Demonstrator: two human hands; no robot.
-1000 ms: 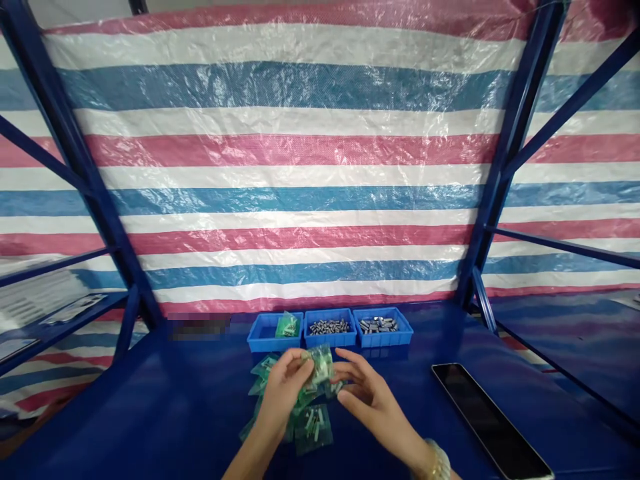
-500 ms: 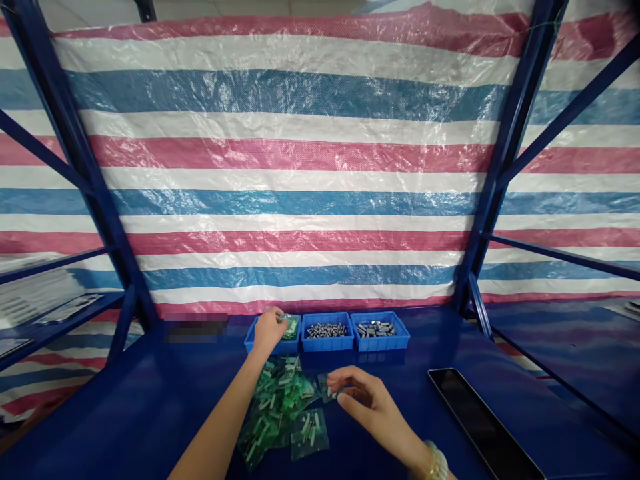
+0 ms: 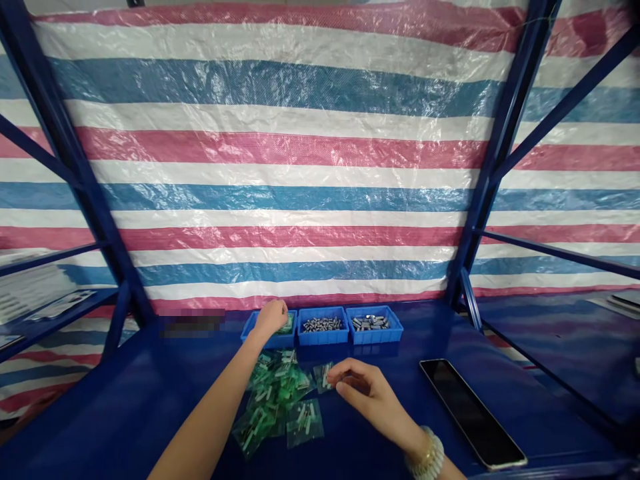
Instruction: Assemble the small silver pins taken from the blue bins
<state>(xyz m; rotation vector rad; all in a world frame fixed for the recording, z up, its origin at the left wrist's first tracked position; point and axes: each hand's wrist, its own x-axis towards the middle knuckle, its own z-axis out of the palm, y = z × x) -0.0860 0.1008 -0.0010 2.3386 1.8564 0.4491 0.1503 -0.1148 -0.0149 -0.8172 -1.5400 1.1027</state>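
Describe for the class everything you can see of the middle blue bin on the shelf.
The middle blue bin is a shallow, rectangular, open-topped tray that looks like moulded plastic. It holds a loose heap of small grey metal cylinders, too small to identify exactly. It sits squarely on the dark blue shelf, in a row between two matching blue bins, the left bin and the right bin. Neither the left hand nor the right hand touches it.

Since a second ago, the left hand (image 3: pixel 271 317) has moved off the green packets (image 3: pixel 274 390) into the left blue bin (image 3: pixel 285 339), and the right hand (image 3: pixel 357 385) has dropped beside a loose packet (image 3: pixel 323 377).
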